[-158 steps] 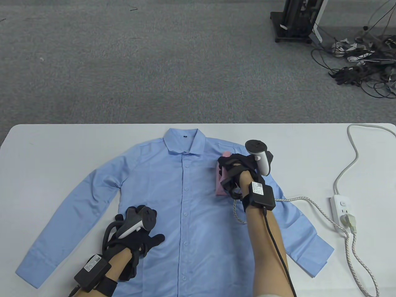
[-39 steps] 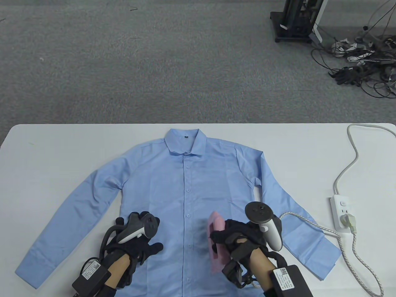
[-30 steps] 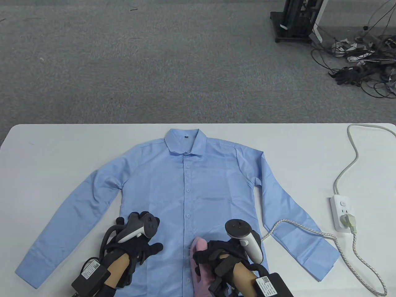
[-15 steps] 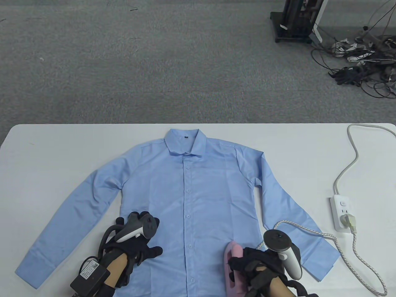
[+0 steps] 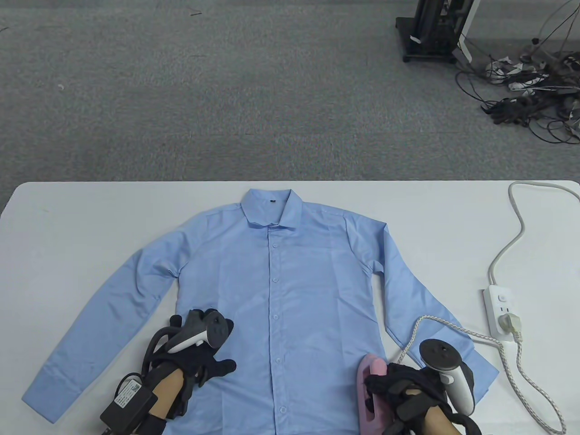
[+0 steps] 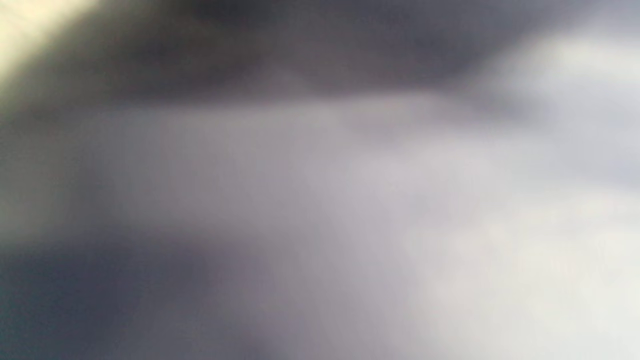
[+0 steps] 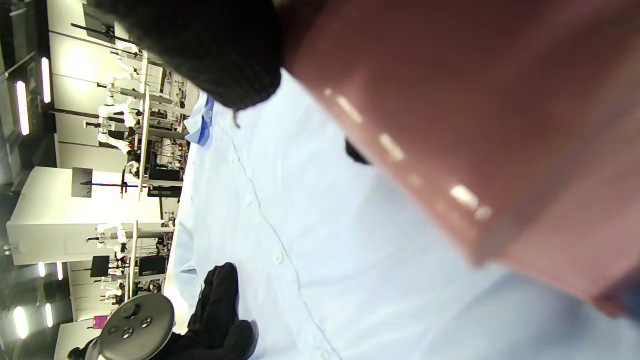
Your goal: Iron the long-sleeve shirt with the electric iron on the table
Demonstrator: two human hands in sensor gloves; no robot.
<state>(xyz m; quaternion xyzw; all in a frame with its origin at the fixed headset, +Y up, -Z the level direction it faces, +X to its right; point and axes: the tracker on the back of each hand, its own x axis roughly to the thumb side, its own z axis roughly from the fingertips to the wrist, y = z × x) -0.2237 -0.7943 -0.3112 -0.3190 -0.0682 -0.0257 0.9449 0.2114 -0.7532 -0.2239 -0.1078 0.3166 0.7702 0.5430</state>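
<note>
A light blue long-sleeve button-up shirt (image 5: pixel 290 290) lies face up and buttoned on the white rectangular table (image 5: pixel 81 213), collar toward the far edge, both sleeves spread down and outward. The right hand (image 5: pixel 408 394), in its black sensor glove with a grey-and-white tracker riding on the back, has its fingers curled round the handle of a pink plastic electric iron (image 5: pixel 369 398) — a firm, closed grip. The iron sits on the shirt's lower right front panel, near the hem and close to the table's near edge, its nose pointing away from the person. In the right wrist view the iron's pink body (image 7: pixel 480 150) fills the upper right, with the pale shirt front (image 7: pixel 300 210) and its row of buttons stretching beyond. The left hand (image 5: pixel 199 358) rests flat on the lower left front of the shirt, just left of the button placket, fingers spread and holding nothing; the left wrist view is a grey blur, so I can't tell more from there. A speckled braided cord (image 5: pixel 453 326) runs from behind the iron, across the right sleeve, to a white power strip (image 5: pixel 500 312) lying on the table's right side — its own grey cable (image 5: pixel 516 235) snakes toward the far right corner.
</note>
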